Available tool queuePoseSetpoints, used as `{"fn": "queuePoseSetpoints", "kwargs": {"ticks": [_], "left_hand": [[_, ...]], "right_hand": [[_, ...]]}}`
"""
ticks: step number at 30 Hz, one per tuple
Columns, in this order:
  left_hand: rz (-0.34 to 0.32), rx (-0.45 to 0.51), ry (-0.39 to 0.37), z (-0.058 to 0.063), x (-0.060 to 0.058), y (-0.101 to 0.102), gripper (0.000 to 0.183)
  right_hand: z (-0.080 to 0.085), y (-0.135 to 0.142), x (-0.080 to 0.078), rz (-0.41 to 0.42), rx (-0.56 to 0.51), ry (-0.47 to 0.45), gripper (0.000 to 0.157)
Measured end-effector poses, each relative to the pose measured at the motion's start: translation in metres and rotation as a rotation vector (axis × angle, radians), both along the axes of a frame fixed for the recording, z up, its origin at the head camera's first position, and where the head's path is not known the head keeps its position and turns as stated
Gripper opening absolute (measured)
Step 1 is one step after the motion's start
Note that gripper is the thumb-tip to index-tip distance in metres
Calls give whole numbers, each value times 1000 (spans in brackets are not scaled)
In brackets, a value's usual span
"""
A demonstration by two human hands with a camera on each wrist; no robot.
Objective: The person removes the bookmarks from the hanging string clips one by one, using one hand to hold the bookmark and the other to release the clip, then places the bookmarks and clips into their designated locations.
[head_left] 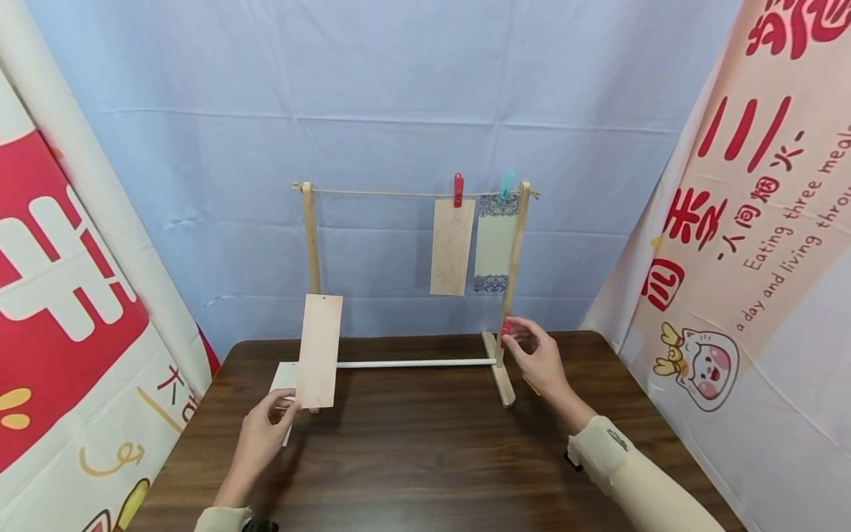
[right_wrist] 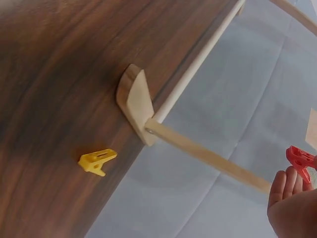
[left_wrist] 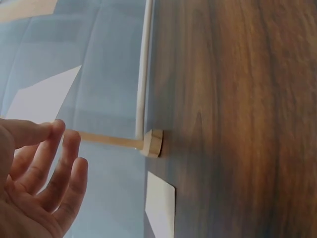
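My left hand [head_left: 266, 428] pinches a pale beige paper card [head_left: 320, 351] by its lower left corner, holding it upright above the table; a small hole shows near its top edge. In my right hand [head_left: 541, 362] a red clothespin [right_wrist: 300, 157] is held between thumb and fingers, beside the right post of a wooden rack [head_left: 518, 244]. On the rack's string [head_left: 379, 193], a red clothespin [head_left: 459, 190] holds a beige card [head_left: 453, 247]. Right of it, a blue clothespin [head_left: 507, 185] holds a card with blue patterned ends [head_left: 495, 244].
A white card [left_wrist: 161, 206] lies on the table at the left, partly behind my left hand in the head view. A yellow clothespin [right_wrist: 97, 161] lies near the rack's right foot [right_wrist: 136, 101]. A white rod [head_left: 412, 363] joins the rack's two sides low down.
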State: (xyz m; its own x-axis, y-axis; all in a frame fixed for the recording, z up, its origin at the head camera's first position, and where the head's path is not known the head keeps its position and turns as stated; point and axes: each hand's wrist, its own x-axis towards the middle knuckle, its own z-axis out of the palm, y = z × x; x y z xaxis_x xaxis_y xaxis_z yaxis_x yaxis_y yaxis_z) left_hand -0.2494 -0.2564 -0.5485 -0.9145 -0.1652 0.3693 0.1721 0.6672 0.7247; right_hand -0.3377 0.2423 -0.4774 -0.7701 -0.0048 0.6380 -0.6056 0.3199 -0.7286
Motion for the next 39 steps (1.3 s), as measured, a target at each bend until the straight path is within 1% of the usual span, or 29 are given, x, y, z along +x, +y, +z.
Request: {"fn": "queuePoseSetpoints", "kwargs": {"ticks": [2,6,13,17,20,24,27,29,32,36,39], "left_hand": [[2,9,-12,-2,2,-3,24],[-3,28,-30,-3,5,-9,24],[-9,30,-18,-4,9,-18,22],[-7,30,-34,-4,13,-22,23],[-8,31,-42,-5,15,-25,23],[-7,24,-43,-6,17,-30,22],[-2,4,-41,-8,20,-35,22],[3,-7,-40,-9,21,-38,22],[9,-19,-37,-9,23,-43,23],[21,-32,-43,-7,27,-47,22],[32,-44,-65,-5,30,-51,22]], "right_hand": [[-6,5,-2,-12,10,3,38],[-12,13,0,-19,22,5,36],[-20,24,6,-50,64,11,36],[-23,29,9,-70,75,8,37],[-21,30,14,-89,77,1,35],[-11,30,27,-106,96,-8,33],[-9,31,33,-111,116,-8,34],[-13,34,33,-114,118,-9,34],[-27,44,23,-129,120,-27,33],[-42,56,12,-146,128,-70,32],[-44,60,13,-153,133,-100,32]]}}
